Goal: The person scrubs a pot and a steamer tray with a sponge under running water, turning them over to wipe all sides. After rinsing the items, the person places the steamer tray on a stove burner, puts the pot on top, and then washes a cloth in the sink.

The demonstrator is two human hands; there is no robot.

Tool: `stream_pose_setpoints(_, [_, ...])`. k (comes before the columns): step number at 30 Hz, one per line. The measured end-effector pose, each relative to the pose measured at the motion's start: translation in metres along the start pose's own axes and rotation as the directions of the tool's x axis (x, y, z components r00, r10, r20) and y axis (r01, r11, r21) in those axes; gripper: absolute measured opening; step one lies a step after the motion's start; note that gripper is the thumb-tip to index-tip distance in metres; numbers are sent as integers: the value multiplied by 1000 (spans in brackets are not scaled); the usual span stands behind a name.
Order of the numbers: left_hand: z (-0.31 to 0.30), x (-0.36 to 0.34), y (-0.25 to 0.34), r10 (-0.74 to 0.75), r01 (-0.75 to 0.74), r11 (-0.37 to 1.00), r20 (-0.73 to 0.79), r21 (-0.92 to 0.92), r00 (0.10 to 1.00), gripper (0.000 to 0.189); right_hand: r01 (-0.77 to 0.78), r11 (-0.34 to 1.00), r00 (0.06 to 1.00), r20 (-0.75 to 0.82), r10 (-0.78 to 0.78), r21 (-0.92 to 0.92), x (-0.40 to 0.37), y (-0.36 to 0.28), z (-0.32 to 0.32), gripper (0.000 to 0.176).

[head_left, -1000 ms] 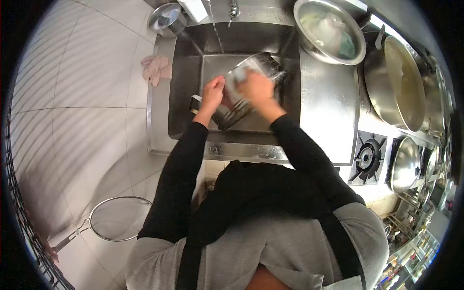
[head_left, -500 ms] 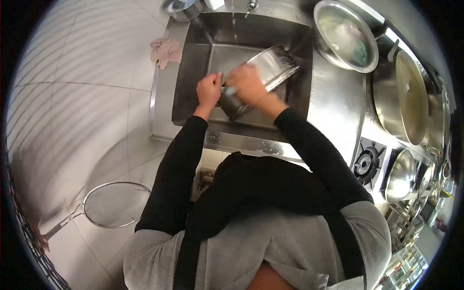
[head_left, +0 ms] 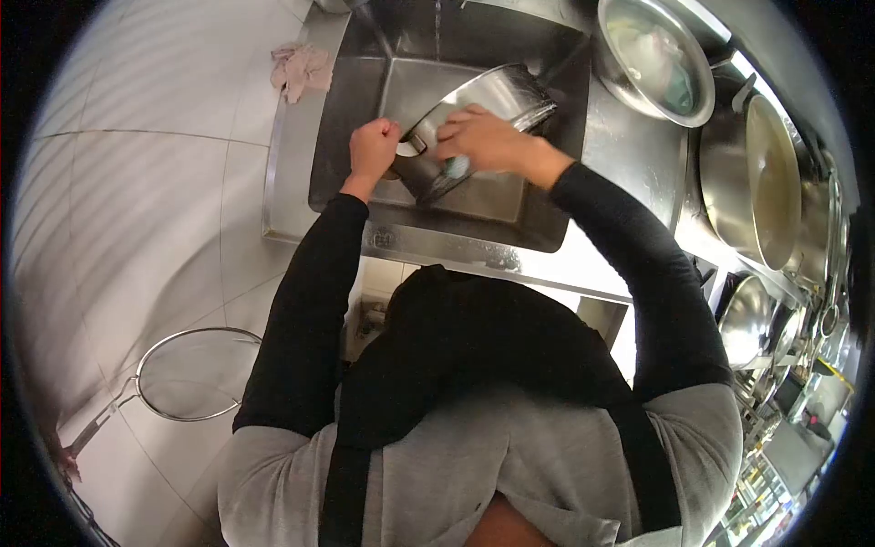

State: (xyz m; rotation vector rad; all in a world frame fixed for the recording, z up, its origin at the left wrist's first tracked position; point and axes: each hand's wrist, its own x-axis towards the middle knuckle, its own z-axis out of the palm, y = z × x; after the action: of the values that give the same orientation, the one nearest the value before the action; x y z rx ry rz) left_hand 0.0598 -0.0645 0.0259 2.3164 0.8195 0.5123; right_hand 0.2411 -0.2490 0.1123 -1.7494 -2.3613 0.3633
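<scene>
Inside the steel sink (head_left: 383, 91) a metal pot (head_left: 497, 96) is held tilted, wet and shiny on its side. My left hand (head_left: 372, 153) is closed in a fist at the pot's left end, around its handle. On the side of the pot lies my right hand (head_left: 488, 141), fingers curled over a greenish scrubber (head_left: 457, 167) pressed against the metal. A thin stream of water (head_left: 437, 36) falls behind the pot.
A pink cloth (head_left: 301, 71) lies on the sink's left rim. To the right stand a steel bowl (head_left: 652, 64) with something whitish and green inside, a large pot (head_left: 729, 191) and a pan (head_left: 747, 319). A round strainer (head_left: 196, 374) is at the lower left.
The view has shifted, so the sink appears higher and further left. My right hand has moved right along the pot, and the scrubber shows more clearly.
</scene>
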Motion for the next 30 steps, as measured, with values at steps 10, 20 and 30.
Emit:
stream_pose_setpoints(10, [0, -1, -12, 25, -26, 1000, -52, -10, 998, 26, 102, 983, 909, -416, -30, 153, 1, -37, 31, 34])
stream_pose_setpoints(20, [-24, -15, -77, -175, 75, 930, 253, 360, 951, 40, -669, 270, 263, -120, 957, 693, -46, 97, 29, 40])
stream_pose_setpoints(30, [22, 4, 92, 6, -3, 988, -22, 153, 1000, 53, -499, 625, 791, 21, 611, 600, -90, 80, 4, 36])
